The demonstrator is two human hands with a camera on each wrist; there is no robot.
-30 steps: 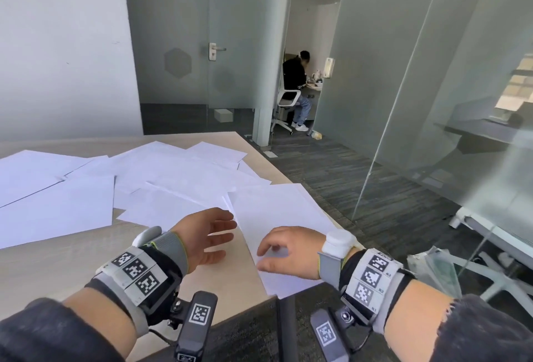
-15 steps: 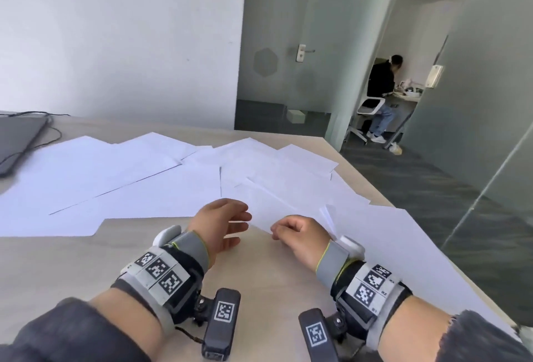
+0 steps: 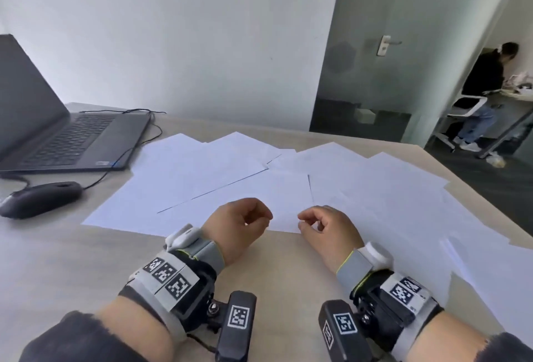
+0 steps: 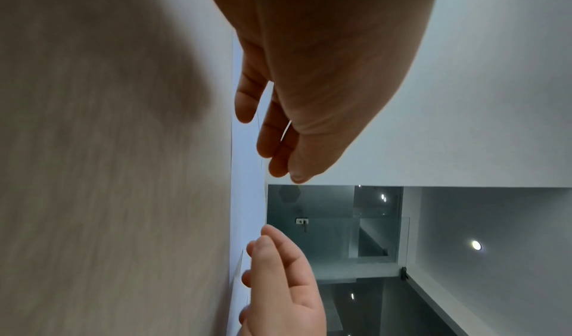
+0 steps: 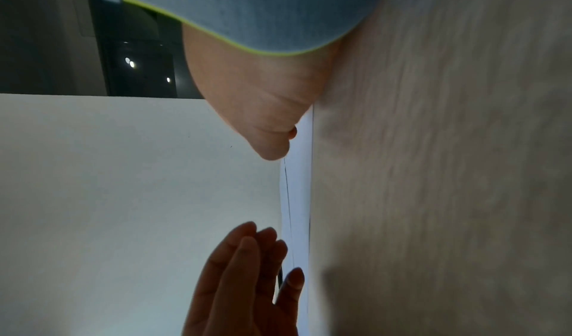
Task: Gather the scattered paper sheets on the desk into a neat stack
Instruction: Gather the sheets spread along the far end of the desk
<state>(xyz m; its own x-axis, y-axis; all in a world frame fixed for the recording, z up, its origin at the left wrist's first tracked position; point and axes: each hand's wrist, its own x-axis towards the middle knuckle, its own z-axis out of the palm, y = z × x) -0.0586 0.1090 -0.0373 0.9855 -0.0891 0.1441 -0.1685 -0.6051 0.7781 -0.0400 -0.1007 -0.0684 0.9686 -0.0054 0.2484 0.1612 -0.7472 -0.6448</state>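
Several white paper sheets [image 3: 259,188] lie fanned and overlapping across the light wooden desk [image 3: 86,260]. My left hand [image 3: 259,217] hovers at the near edge of the middle sheet, fingers loosely curled, holding nothing. My right hand [image 3: 302,222] sits just to its right, curled fingertips touching that sheet's near right corner; the sheet lies flat. The left wrist view shows the left hand [image 4: 278,150] hanging over the paper [image 4: 244,194], with the right hand [image 4: 263,248] opposite. The right wrist view shows the right hand [image 5: 278,145] at the paper edge [image 5: 297,194].
An open dark laptop [image 3: 57,136] stands at the far left with a black mouse [image 3: 40,198] and its cable [image 3: 138,142] in front. More sheets [image 3: 490,275] reach the desk's right edge. Behind a glass door a person [image 3: 484,93] sits on a chair.
Both hands have moved left, from the sheet at the desk's right edge to the middle sheet's near edge. The left fingers have curled in. The head view has swung left.
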